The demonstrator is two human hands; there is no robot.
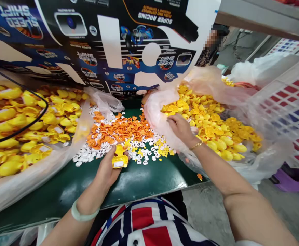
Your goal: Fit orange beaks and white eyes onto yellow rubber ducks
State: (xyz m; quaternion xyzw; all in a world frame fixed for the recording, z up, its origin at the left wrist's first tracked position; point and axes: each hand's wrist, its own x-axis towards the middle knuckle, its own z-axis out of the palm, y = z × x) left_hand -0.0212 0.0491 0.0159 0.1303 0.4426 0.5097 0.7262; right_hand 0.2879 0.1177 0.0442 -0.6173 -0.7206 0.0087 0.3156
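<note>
My left hand [110, 167] is closed around a yellow plastic toy shell [119, 156], hollow side up, with a white patch in its lower half. It is held above the near edge of the small-parts pile. My right hand [180, 128] is at the left rim of the plastic bag [157, 106], beside its yellow plastic parts [203, 112]. Its fingers are curled together, and whatever they hold is hidden. Between my hands lie orange pieces [123, 128], white pieces with black marks [141, 154] and small yellow pieces [166, 147].
A second bag with yellow shells [13, 126] fills the left, a black cable [40, 112] crossing it. Printed cardboard [87, 44] stands behind the green table [82, 184]. A white plastic basket [293, 106] is at right. Part of another person [208, 51] shows behind.
</note>
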